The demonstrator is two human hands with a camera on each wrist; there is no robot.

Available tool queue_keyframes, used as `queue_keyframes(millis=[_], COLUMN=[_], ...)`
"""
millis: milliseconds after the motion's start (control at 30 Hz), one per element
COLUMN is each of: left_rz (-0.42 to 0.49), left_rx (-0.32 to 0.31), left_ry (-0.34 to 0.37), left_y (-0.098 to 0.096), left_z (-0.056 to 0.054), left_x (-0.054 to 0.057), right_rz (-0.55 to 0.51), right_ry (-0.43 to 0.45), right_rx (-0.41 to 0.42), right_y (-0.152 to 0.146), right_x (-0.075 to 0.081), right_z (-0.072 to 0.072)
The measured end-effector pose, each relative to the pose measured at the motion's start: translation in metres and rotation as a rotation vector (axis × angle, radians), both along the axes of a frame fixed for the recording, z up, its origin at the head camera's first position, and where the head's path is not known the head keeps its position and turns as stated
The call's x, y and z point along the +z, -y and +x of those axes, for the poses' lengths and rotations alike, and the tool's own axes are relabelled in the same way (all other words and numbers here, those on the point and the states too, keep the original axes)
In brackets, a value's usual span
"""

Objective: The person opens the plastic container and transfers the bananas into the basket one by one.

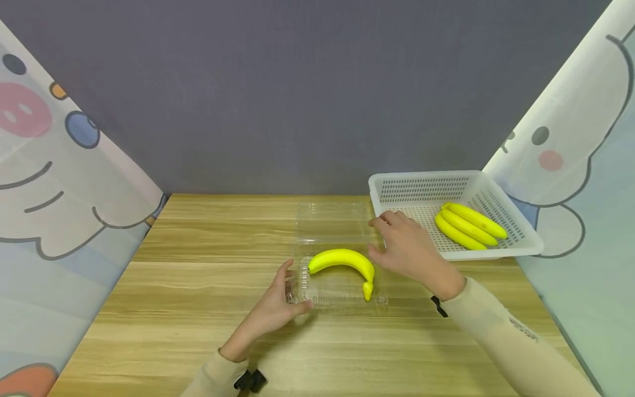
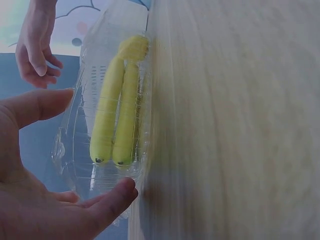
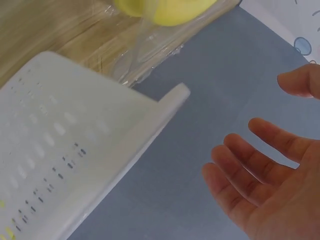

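A clear plastic clamshell box [image 1: 331, 289] lies on the table with its lid [image 1: 328, 223] folded back. Inside is a bunch of yellow bananas [image 1: 342, 257]; the left wrist view shows two of them stacked and joined at the stem. My left hand [image 1: 273, 303] holds the box's left end, thumb at the front corner and fingers around the side. Between the lid and the basket hovers my right hand [image 1: 404, 248], its fingers loosely bent with nothing in them. In the right wrist view, that hand [image 3: 270, 185] is apart from the basket's rim.
A white slotted plastic basket [image 1: 421, 190] stands at the back right, holding another bunch of bananas [image 1: 468, 226]. Behind the wooden table [image 1: 208, 264] rises a grey wall [image 1: 268, 110]. Cartoon-printed panels [image 1: 64, 182] flank both sides.
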State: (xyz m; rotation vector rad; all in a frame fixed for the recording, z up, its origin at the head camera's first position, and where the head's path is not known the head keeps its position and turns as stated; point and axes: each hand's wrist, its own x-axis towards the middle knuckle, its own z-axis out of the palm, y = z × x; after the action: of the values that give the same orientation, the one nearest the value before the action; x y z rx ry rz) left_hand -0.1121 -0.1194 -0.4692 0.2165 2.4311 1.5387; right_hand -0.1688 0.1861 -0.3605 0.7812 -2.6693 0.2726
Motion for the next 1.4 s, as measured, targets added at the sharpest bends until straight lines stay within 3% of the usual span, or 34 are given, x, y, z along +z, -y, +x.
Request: queue_keyframes(millis=[567, 933, 1400], left_rz=[0.002, -0.006, 0.012], left_rx=[0.001, -0.004, 0.006], left_ry=[-0.006, -0.006, 0.008], left_y=[-0.002, -0.002, -0.003], left_z=[-0.002, -0.003, 0.0], left_x=[0.002, 0.003, 0.001], right_rz=[-0.037, 0.004, -0.003], right_ry=[0.045, 0.15, 0.109], right_rx=[0.042, 0.042, 0.101], right_y=[0.021, 0.033, 0.041], right_x=[-0.011, -0.026, -0.048], right_z=[0.001, 0.003, 0.003])
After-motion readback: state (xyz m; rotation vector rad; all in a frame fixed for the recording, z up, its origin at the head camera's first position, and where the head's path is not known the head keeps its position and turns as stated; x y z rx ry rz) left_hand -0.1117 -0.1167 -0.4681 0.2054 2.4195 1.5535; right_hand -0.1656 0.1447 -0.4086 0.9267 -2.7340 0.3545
